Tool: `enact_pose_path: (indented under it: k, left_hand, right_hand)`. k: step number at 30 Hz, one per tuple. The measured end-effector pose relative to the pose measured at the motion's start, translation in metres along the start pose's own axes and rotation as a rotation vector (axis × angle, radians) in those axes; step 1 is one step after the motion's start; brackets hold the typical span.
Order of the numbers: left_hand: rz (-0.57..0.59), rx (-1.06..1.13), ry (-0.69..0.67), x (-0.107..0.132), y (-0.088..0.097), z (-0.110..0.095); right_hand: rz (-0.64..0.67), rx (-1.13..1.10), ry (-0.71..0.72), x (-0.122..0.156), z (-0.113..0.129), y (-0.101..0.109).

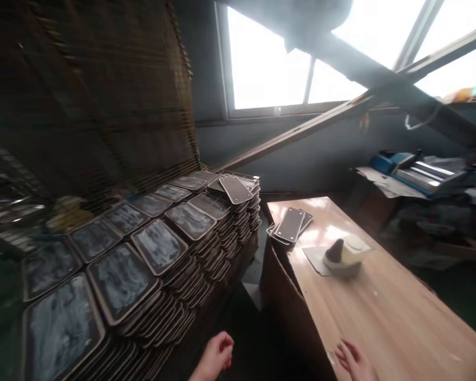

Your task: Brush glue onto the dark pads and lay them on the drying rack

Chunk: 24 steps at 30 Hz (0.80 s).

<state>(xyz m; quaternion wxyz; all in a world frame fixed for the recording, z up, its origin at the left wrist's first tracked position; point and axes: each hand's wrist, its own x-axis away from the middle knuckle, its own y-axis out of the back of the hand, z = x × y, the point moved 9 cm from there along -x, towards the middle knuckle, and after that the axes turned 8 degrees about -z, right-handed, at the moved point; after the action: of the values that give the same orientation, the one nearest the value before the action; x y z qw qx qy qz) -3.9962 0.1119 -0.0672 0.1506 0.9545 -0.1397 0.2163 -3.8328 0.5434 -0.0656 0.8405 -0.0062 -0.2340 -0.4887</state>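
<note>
My left hand [217, 354] hangs low in the gap between the stacked plates and the wooden table, its fingers curled in with nothing visible in them. Over the near left edge of the table [384, 312] is my right hand [355, 361], fingers loosely bent and a little apart, holding nothing; whether it touches the wood I cannot tell. Nearest my left hand stand tall stacks of dark rectangular plates [121, 280] with rounded corners and whitish smears on top. A few grey plates with corner holes [290, 225] lie overlapped at the table's far left corner.
Paper and a pale block with a dark lump [335, 251] sit on the table. Loose grey plates [235, 189] lie on the far stacks. A wire rack [103, 90] rises behind them. At the back right is a blue machine [420, 172], and a slanting beam [297, 129] crosses the wall.
</note>
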Motion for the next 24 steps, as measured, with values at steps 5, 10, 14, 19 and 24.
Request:
enact_pose_path:
  k: [5,10,14,19,24]
  left_hand:
    - [0.112,-0.028,-0.032,-0.06,-0.03,-0.077]
    - [0.287,-0.075,-0.108,-0.117,-0.075,-0.142]
    - [0.354,-0.062,-0.136,-0.16,-0.105,-0.168]
    - [0.399,-0.084,-0.131,-0.2,-0.121,-0.182]
    - [0.37,-0.106,-0.12,-0.235,-0.123,-0.193]
  right_hand:
    - [-0.154,0.154,0.235,-0.056,0.115,-0.011]
    - [-0.33,0.275,0.325,-0.112,0.174,-0.013]
    - [-0.412,0.39,0.354,-0.147,0.216,-0.029]
    - [-0.462,0.521,0.326,-0.189,0.238,-0.061]
    - [-0.501,0.654,0.247,-0.209,0.227,-0.069]
